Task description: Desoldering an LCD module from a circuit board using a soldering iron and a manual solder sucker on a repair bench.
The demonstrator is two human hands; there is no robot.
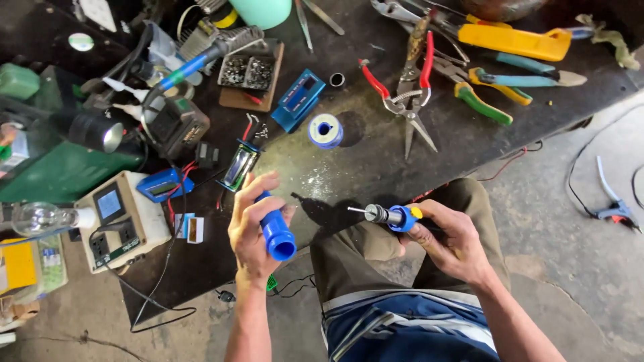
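A dark, cluttered surface point(376, 161) fills the upper part of the view, with the person's knee and grey trousers point(376, 248) pushed up against its near edge. At the left stands a beige box with a small screen and sockets point(121, 218), and beside it a clear glass bulb point(40, 218) lies on its side. Farther up sit a yellow-handled tool point(516, 41), red-handled pliers point(406, 84) lying open, a blue box point(298, 100) and a small spool of wire point(326, 130). The left hand point(251, 231) is wrapped around a blue plastic tube point(276, 234), its open end turned toward the camera, held just above the near edge of the surface. The right hand point(453, 245) is closed on a soldering iron core point(392, 216), fingers pinching its blue collar, the metal tip pointing left toward the tube. The two parts are near each other but apart, over the knee.
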